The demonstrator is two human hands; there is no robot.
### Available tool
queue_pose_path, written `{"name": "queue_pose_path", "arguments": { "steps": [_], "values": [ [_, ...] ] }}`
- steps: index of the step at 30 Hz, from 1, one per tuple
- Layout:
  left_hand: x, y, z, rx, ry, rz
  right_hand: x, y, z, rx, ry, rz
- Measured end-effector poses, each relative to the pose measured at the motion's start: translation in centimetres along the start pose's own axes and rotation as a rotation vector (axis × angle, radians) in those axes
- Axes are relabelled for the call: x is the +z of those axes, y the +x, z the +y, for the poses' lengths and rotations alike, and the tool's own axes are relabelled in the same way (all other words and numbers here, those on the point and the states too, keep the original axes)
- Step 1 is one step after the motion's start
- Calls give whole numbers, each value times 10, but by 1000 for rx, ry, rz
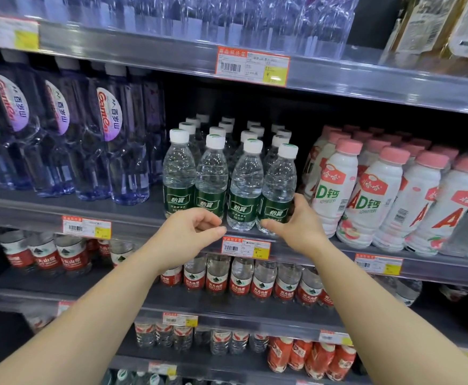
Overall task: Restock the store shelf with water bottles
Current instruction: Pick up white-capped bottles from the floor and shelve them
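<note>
Head view | left hand (191,232) loosely curled, empty | right hand (296,223) open, cupping front-right green-label bottle (278,190) | nudge it flush with row, label forward.

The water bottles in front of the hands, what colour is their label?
Dark green with white characters, on the water bottles; only the head view shows it.

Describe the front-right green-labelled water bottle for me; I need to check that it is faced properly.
The clear plastic water bottle with a dark green label stands upright at the right end of the front row, near the grey shelf's edge. It has a white screw cap and looks full. Its label faces outward. The right hand cups its lower part, thumb in front. A matching bottle stands close on its left.
</note>
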State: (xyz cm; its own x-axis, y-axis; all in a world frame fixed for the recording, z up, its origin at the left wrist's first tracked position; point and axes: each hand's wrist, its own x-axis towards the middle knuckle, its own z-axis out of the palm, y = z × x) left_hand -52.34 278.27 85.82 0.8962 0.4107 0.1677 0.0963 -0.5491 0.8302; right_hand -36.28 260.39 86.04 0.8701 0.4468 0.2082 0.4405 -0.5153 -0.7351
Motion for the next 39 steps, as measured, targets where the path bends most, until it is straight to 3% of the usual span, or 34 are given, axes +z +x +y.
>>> {"name": "queue_pose_path", "arguments": {
  "steps": [6,11,16,39],
  "values": [
    [-4,-3,-10,-5,25,25,1,1,1,17,-12,3],
    [-14,-1,-18,18,74,166,12,-8,-3,69,110,112],
    [-29,1,-28,-5,103,247,37,-16,-20,124,-91,250],
    [-44,19,-35,29,160,222,53,-15,-25,212,-206,412]
  ]
}}
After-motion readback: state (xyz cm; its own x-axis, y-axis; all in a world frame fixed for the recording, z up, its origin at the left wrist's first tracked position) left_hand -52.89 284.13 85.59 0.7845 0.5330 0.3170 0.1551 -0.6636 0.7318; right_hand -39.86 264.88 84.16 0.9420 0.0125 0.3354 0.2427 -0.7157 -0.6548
